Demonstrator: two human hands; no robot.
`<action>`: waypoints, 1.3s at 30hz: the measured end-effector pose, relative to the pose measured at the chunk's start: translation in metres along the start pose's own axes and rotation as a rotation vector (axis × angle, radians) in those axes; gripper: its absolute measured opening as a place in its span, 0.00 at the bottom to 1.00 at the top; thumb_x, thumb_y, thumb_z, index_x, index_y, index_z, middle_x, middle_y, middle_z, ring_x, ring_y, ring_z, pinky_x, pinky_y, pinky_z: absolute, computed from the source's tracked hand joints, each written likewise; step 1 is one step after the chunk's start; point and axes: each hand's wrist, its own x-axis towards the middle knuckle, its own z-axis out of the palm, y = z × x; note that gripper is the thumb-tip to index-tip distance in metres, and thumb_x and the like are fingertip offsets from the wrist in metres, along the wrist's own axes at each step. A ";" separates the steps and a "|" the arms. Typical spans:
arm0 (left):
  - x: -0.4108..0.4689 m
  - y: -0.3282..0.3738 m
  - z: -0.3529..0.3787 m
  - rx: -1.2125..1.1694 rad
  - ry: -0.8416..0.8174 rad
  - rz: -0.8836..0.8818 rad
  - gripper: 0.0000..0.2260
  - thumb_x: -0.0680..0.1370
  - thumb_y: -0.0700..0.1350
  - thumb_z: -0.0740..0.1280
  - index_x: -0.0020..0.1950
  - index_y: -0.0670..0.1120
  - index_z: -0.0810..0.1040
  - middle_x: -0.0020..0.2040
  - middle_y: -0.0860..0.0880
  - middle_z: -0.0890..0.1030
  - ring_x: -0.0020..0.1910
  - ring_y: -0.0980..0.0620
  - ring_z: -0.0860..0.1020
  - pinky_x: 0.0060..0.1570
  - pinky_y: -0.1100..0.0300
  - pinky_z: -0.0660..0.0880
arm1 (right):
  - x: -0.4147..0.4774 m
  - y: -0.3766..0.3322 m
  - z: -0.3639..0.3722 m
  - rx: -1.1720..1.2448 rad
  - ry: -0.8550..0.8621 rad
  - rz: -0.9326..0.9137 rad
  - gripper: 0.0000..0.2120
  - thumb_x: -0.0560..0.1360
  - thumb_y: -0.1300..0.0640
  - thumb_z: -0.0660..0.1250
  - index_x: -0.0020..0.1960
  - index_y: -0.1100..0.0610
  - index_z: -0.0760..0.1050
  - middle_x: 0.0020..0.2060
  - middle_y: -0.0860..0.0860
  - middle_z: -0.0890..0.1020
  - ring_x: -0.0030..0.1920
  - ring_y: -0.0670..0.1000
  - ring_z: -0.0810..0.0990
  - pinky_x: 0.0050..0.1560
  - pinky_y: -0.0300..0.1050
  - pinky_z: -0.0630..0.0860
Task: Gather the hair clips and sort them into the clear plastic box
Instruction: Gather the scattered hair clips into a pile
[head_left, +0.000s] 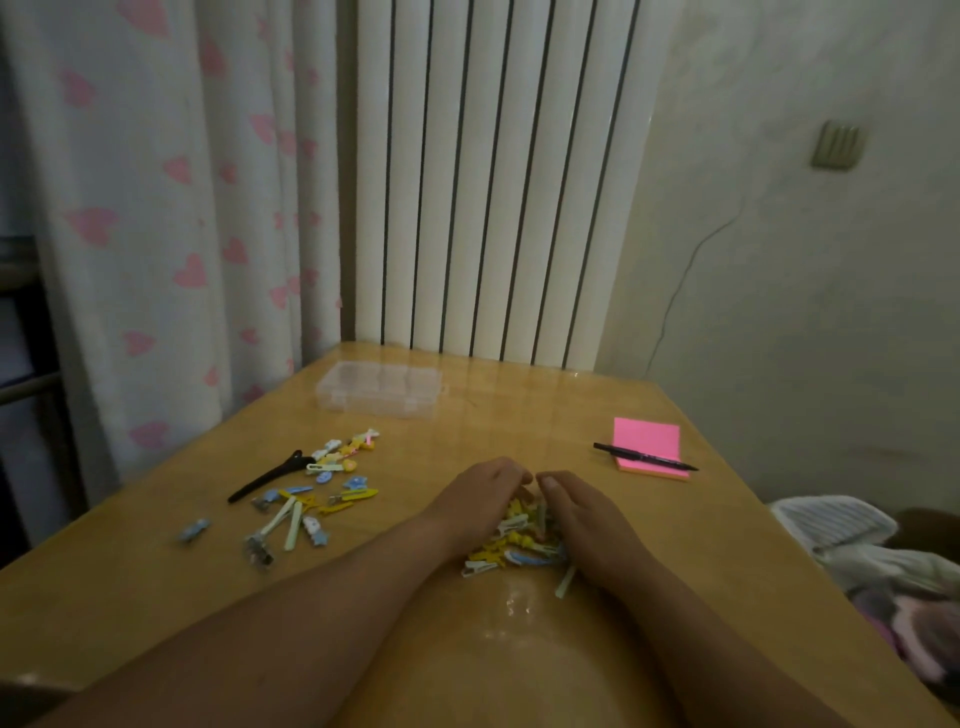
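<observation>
A heap of small yellow, blue and pale green hair clips lies on the wooden table between my two hands. My left hand cups the heap from the left, and my right hand cups it from the right, fingertips nearly touching at the far side. Several more clips lie scattered to the left, with a long black clip among them and one blue clip apart. The clear plastic box stands shut at the table's far side.
A pink sticky-note pad with a black pen across it lies at the right. A heart-print curtain and a white radiator stand behind the table. Bundled cloth lies off the right edge.
</observation>
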 end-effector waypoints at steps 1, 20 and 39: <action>-0.002 -0.002 0.000 -0.010 0.010 0.007 0.23 0.82 0.59 0.53 0.64 0.49 0.81 0.60 0.50 0.83 0.61 0.50 0.81 0.66 0.42 0.77 | -0.003 -0.002 0.003 -0.003 -0.019 -0.001 0.17 0.88 0.45 0.54 0.66 0.47 0.79 0.57 0.47 0.83 0.56 0.46 0.81 0.63 0.51 0.77; -0.104 -0.022 -0.053 0.281 0.481 0.099 0.19 0.82 0.50 0.63 0.74 0.50 0.75 0.71 0.51 0.76 0.70 0.49 0.74 0.69 0.51 0.71 | -0.029 -0.065 0.063 -0.246 0.139 -0.219 0.18 0.85 0.48 0.63 0.72 0.51 0.77 0.66 0.49 0.82 0.65 0.51 0.79 0.68 0.51 0.75; -0.072 -0.097 -0.162 0.167 0.541 -0.168 0.19 0.87 0.55 0.58 0.76 0.51 0.73 0.72 0.46 0.79 0.68 0.45 0.78 0.59 0.53 0.75 | 0.051 -0.122 0.168 -0.283 -0.120 -0.205 0.24 0.84 0.39 0.58 0.73 0.51 0.73 0.67 0.52 0.78 0.67 0.56 0.78 0.66 0.56 0.75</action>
